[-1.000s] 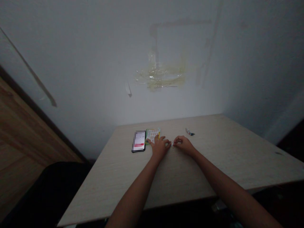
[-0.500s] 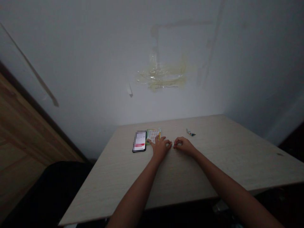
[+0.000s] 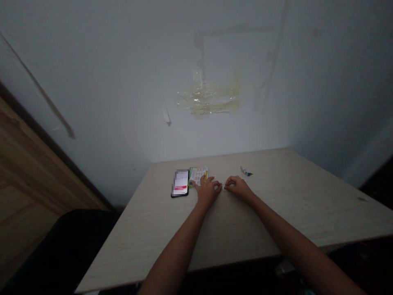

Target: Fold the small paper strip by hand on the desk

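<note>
Both my hands rest on a pale wooden table (image 3: 276,213) near its far side. My left hand (image 3: 207,189) lies partly over a small green printed packet (image 3: 198,173), fingers bent. My right hand (image 3: 238,186) is curled just to its right. The fingertips of both hands meet on a tiny pale piece (image 3: 222,186) between them; it is too small and dim to make out. A phone (image 3: 180,182) with a lit screen lies flat to the left of the packet.
A small torn wrapper scrap (image 3: 246,171) lies behind my right hand. The table stands against a white wall with old tape residue (image 3: 208,100). A dark chair (image 3: 61,250) stands at the lower left, beside a wooden panel (image 3: 21,180).
</note>
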### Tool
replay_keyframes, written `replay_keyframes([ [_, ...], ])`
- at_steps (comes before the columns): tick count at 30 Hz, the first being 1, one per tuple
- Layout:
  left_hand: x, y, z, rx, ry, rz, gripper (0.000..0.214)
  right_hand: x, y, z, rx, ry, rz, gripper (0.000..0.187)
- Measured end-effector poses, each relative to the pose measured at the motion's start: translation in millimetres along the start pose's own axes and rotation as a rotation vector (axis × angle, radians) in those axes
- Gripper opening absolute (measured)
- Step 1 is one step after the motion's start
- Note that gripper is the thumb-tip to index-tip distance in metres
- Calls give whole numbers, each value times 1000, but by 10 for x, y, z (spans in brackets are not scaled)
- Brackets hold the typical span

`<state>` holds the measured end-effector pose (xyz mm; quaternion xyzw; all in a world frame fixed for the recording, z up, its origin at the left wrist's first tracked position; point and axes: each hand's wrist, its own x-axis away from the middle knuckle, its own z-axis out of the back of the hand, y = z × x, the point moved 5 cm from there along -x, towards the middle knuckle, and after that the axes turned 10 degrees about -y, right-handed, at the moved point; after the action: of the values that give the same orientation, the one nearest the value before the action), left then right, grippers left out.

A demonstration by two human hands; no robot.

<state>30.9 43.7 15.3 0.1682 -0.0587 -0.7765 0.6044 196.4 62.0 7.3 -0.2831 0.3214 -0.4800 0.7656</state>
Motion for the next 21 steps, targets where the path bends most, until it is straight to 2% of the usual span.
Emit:
replay_keyframes([
  [11, -1, -3, -9, 3, 5, 0, 19, -10, 57, -27, -52, -107, 25, 12],
  [21, -12, -3, -3, -8, -44, 19, 21, -12, 7, 11, 7, 14, 15, 9],
])
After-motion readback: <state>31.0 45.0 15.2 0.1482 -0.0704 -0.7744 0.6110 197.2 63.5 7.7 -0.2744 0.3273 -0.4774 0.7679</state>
